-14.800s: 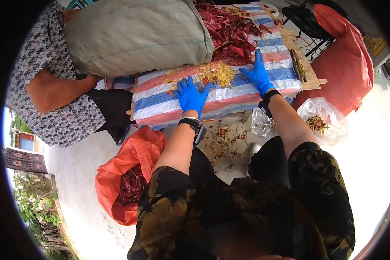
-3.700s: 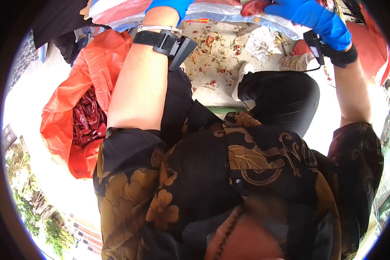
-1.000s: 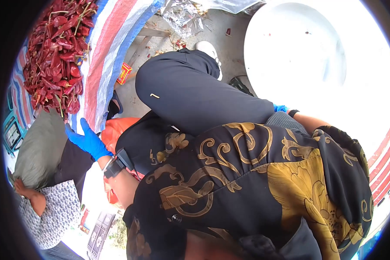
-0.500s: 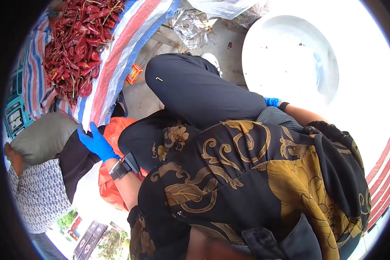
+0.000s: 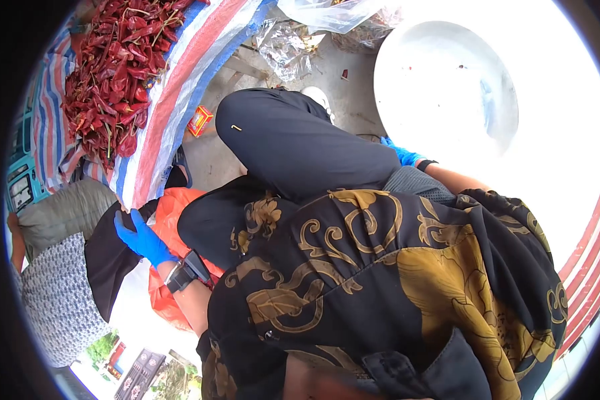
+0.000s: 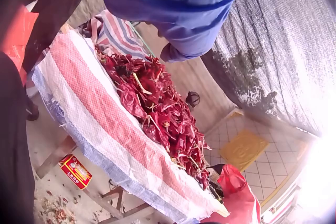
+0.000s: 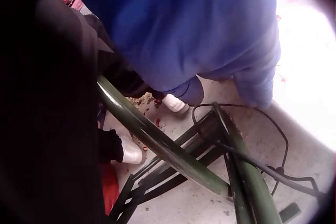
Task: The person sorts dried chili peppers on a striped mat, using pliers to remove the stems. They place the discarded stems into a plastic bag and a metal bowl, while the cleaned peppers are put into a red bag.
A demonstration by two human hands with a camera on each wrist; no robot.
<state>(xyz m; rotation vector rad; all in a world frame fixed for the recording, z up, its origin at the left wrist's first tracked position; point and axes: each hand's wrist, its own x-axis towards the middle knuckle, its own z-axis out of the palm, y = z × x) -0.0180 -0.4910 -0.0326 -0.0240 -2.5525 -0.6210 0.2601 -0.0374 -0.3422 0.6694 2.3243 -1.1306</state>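
My blue-gloved left hand [image 5: 143, 240] hovers by the near corner of the striped woven sheet [image 5: 170, 87], thumb and fingers apart, holding nothing. On that sheet lies a heap of dried red chilies [image 5: 117, 83], stems showing. My right hand [image 5: 405, 153], also blue-gloved, is low beside my thigh, close to a large white basin [image 5: 440, 87]. In the right wrist view its fingers hang loosely downward near the basin's rim, with nothing seen in them. A green tubular metal frame [image 7: 163, 148], like a folding stool's, stands just below that hand.
A red-orange sack [image 5: 170, 280] stands by my left leg. Another person in a patterned garment [image 5: 63, 300] is beside a grey sack [image 5: 67, 213]. Clear plastic bags [image 5: 287, 50] and a small red-yellow box [image 5: 200, 121] lie on the floor. A thin black cable [image 7: 286, 153] loops by the frame.
Earlier both hands were on the striped sheet by yellow seeds; I have since turned right toward the basin. Over the last second my left hand drops slightly and my right hand reaches farther out.
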